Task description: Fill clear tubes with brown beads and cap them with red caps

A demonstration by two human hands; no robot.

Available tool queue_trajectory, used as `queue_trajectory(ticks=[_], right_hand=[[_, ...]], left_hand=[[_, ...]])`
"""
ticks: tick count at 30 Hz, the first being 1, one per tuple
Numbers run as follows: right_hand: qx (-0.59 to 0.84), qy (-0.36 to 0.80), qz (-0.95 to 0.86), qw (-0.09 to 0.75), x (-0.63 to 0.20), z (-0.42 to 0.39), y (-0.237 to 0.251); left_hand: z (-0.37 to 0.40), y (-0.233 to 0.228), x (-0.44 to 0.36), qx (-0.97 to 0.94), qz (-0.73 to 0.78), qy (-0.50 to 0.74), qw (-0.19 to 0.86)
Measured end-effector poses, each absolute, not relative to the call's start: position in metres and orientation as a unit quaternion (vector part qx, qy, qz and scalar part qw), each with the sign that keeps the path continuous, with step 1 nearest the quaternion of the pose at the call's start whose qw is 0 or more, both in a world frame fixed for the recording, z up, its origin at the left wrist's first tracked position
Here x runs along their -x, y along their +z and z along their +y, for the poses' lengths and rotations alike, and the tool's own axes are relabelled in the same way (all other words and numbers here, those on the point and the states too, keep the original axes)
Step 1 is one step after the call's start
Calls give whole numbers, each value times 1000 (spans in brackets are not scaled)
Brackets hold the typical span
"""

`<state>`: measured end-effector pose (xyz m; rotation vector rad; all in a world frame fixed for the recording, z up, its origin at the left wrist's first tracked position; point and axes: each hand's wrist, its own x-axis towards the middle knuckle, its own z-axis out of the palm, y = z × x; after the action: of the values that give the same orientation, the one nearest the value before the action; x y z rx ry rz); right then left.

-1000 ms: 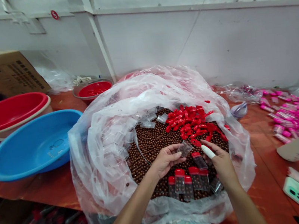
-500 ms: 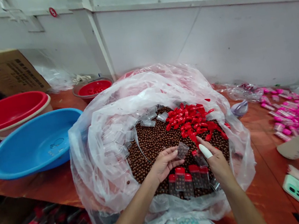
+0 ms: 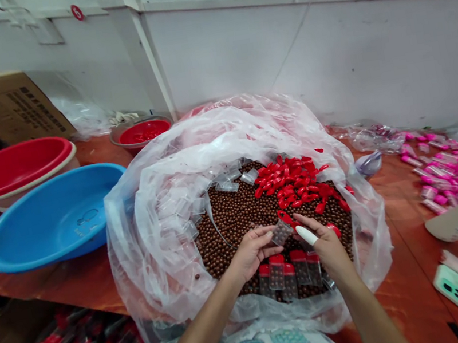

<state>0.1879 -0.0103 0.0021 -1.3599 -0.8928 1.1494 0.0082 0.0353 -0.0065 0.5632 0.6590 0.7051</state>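
The left hand (image 3: 251,251) pinches a small clear vial (image 3: 281,233) at its fingertips; the right hand (image 3: 326,246), just right, presses a red cap (image 3: 287,219) onto its far end.

Red round sticker (image 3: 77,12) on the white wall (image 3: 236,54), top left: reads "5". Cardboard box (image 3: 6,108) at left has black print on its side, several lines, too blurred to read. Nothing else legible.
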Motion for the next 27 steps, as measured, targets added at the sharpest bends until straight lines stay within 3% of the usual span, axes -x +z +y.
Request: queue_trajectory(ticks=[13, 20, 27], right_hand=[[499, 569, -311, 575, -193, -13, 5], [544, 453, -435, 556, -184, -8, 9], [527, 440, -511, 517, -177, -12, 15]], left_hand=[[32, -7, -4, -243, 320, 350, 846], [29, -4, -5, -264, 316, 344, 844], [25, -1, -4, -277, 316, 345, 839]])
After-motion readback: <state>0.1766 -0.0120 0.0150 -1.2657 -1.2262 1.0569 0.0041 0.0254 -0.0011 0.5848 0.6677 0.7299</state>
